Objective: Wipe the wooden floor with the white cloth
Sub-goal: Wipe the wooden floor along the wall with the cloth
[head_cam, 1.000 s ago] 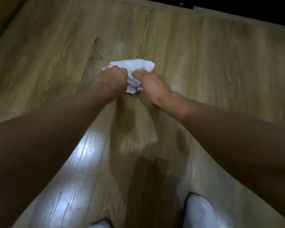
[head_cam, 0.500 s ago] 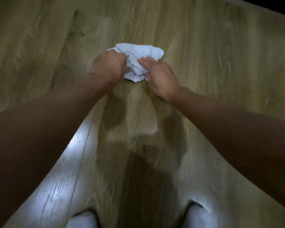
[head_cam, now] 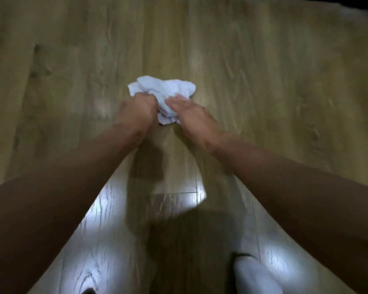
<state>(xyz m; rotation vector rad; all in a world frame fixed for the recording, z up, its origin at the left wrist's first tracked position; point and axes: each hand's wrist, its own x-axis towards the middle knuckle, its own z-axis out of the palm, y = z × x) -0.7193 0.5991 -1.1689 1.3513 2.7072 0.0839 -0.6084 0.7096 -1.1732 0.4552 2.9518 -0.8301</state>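
A crumpled white cloth [head_cam: 160, 89] lies on the wooden floor [head_cam: 263, 85] ahead of me. My left hand [head_cam: 137, 112] grips the cloth's left part with curled fingers. My right hand [head_cam: 191, 115] presses on its right part with fingers laid fairly straight over it. The near part of the cloth is hidden between and under the hands. Both arms reach forward from the lower corners of the view.
My right foot in a white sock [head_cam: 255, 274] stands on the floor at the bottom; a dark edge of the other foot [head_cam: 88, 291] shows at the lower left. Bright light reflects off the planks near my feet. A dark strip [head_cam: 365, 5] borders the floor's far right.
The view has swung, so the hands and cloth sit lower and more central in frame. The cloth has slid over the planks with both hands on it. The left foot has dropped almost out of view.
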